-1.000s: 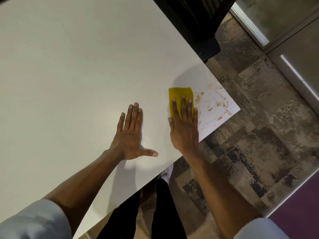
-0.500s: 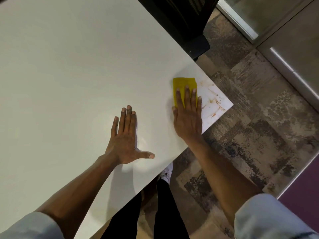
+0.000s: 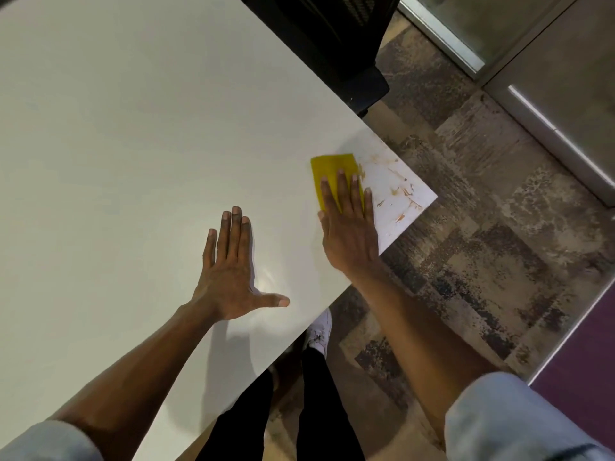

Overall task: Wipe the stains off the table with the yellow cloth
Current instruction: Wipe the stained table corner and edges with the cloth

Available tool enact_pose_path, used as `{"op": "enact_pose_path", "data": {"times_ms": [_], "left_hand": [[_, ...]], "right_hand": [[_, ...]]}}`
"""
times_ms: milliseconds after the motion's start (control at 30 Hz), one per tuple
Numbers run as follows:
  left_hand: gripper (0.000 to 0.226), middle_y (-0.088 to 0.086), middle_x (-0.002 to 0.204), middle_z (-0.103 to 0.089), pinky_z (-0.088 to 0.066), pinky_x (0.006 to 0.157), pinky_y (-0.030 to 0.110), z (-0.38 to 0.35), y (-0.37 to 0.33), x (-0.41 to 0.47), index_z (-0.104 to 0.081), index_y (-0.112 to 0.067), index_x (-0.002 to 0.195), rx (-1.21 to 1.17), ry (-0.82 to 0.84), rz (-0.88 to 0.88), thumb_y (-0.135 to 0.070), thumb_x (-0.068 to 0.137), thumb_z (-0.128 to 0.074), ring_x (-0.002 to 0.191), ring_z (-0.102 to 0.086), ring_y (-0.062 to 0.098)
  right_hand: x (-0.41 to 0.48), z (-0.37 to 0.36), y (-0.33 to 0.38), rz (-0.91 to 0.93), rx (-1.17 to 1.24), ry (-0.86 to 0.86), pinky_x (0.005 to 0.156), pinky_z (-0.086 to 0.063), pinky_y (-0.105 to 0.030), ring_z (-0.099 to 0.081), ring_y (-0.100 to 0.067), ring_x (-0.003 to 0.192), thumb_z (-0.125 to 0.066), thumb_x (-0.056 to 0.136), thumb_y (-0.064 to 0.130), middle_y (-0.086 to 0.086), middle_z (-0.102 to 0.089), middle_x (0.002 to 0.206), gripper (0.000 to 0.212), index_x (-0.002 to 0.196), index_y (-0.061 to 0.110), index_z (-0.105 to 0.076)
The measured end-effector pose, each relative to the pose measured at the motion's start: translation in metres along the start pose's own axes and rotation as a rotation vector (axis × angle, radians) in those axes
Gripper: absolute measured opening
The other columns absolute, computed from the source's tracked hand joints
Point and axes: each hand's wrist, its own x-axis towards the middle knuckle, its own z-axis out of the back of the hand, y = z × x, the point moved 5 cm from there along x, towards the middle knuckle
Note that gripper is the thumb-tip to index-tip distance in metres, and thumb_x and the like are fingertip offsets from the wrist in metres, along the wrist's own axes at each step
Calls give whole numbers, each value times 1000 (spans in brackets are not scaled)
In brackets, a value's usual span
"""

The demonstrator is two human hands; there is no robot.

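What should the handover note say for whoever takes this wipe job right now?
Right hand: flat, palm down, pressing the yellow cloth onto the table near its right corner; fingers extended, no closed grip.
Left hand: flat on bare table, fingers spread, holding nothing, bracing.
Stains: orange-brown smears on the corner, just right of the cloth, reaching toward the table edge.
Done: cloth is down at the edge of the stained patch.
Left: most smears remain visible; wipe the cloth rightward across the corner, probably in several passes.
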Motion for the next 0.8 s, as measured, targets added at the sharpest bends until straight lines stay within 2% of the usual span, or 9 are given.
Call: {"op": "enact_pose_path", "data": {"times_ms": [100, 233, 300, 433, 600, 700, 800], "left_hand": [[171, 13, 178, 33, -1, 135, 66, -2, 0, 0, 25, -6, 167, 5, 20, 6, -116, 56, -43, 166, 28, 32], [172, 13, 177, 35, 2, 135, 64, -1, -1, 0, 27, -5, 166, -6, 34, 10, -116, 55, -43, 165, 30, 30], [172, 13, 177, 35, 3, 135, 65, 0, -2, -1, 27, -5, 166, -16, 29, 4, -116, 55, -44, 166, 30, 31], [172, 13, 177, 34, 4, 134, 65, -1, -1, 0, 27, -6, 166, -20, 15, -3, -116, 56, -44, 166, 29, 31], [172, 13, 177, 33, 5, 134, 65, -3, -1, 3, 25, -5, 167, -17, 20, -7, -117, 54, -42, 166, 29, 31], [173, 13, 176, 36, 7, 134, 63, -2, -1, 1, 27, -5, 166, -11, 35, 2, -118, 54, -40, 165, 32, 30], [172, 12, 175, 39, 9, 135, 62, 0, 0, -2, 29, -5, 165, -15, 46, 10, -118, 54, -39, 164, 35, 29]], "right_hand": [[-5, -1, 7, -25, 68, -5, 134, -16, -58, 3, -36, 167, -29, 115, 37, -12, 0, 181, 64, 171, 21, -2], [-87, -20, 47, 128, 130, 46, 133, -19, -61, 5, -37, 167, -18, 115, 39, -11, 4, 181, 61, 171, 21, -3], [-120, -26, 56, 145, 178, 45, 133, -19, -61, 3, -34, 168, -24, 116, 37, -8, 3, 181, 61, 171, 22, -5], [-82, -20, 35, 135, 85, 21, 133, -19, -61, 5, -33, 168, -36, 114, 34, -8, 4, 181, 68, 171, 23, -2], [0, -3, 8, -12, 25, -34, 134, -18, -57, -1, -35, 168, -27, 116, 37, -13, -2, 180, 63, 171, 20, -2], [-19, -8, 24, 46, 90, -2, 134, -16, -57, 4, -37, 167, -28, 115, 35, -13, 1, 180, 65, 171, 17, -1], [-89, -21, 54, 129, 145, 36, 133, -19, -59, 4, -36, 167, -41, 113, 28, -11, 3, 181, 71, 171, 19, -3]]}}
